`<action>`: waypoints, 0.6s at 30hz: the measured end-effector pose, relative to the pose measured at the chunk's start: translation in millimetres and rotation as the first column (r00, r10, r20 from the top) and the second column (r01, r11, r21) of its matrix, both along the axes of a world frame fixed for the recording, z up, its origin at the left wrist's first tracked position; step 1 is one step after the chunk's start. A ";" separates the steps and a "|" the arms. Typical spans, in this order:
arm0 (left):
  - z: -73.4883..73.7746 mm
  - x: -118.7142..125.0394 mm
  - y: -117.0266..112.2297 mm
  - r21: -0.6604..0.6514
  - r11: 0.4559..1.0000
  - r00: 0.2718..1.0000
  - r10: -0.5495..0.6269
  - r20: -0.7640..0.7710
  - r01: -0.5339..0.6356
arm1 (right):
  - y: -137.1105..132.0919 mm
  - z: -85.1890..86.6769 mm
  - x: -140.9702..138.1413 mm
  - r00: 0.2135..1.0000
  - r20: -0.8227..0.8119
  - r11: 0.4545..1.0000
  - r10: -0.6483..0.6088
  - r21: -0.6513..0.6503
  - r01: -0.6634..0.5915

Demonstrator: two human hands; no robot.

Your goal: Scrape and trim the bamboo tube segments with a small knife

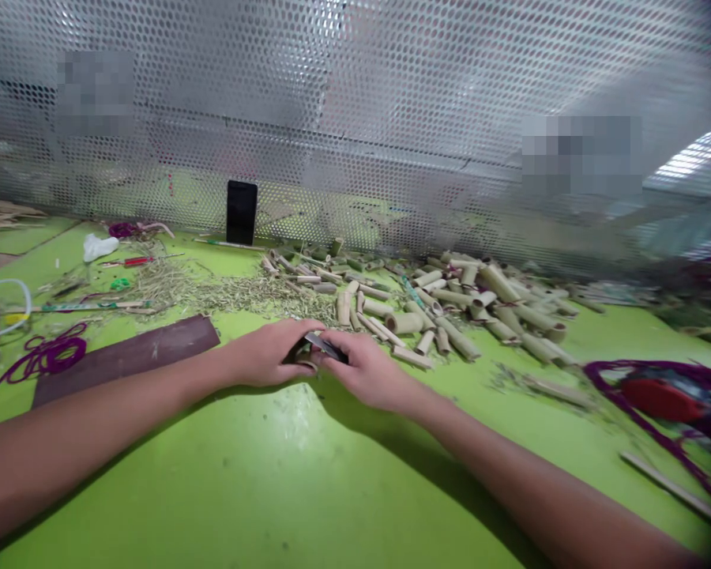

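Both my hands meet at the middle of a green table [284, 474]. My right hand [367, 370] is closed on a small dark knife [325, 346], its blade pointing left toward my left hand. My left hand [269, 352] is curled over a short bamboo piece [306, 364] that is mostly hidden under its fingers. Just beyond my hands lies a heap of cut bamboo tubes [450, 308] and a strip of fine bamboo shavings [237, 294].
A perforated metal screen [355, 118] walls off the back of the table, with a black phone [241, 212] leaning on it. A dark brown board [130, 356] and purple cord [53, 356] lie at left. A red object wrapped in purple cord [663, 395] sits at right.
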State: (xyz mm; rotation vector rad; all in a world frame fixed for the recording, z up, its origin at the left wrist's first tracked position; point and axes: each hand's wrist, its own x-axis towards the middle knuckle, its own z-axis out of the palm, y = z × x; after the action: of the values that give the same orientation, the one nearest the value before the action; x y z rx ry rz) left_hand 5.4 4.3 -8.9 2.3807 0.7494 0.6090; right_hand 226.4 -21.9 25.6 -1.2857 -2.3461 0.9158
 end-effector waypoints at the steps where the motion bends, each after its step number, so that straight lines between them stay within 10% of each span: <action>1: 0.4 -0.2 -0.1 -0.012 1.000 1.000 -0.004 0.006 0.004 | -0.8 0.0 -0.2 1.000 0.008 1.000 0.001 -0.001 -0.001; 18: -0.2 -0.5 0.2 -0.027 0.999 0.999 -0.037 0.001 0.037 | 0.3 6.0 7.9 0.994 -0.051 0.988 0.101 -0.110 -0.106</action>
State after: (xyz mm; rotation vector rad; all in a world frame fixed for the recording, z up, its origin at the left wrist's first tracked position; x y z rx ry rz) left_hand 4.9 4.5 -9.2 2.3642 0.7070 0.5800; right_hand 234.3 -21.7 31.7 -1.1796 -2.3754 1.1119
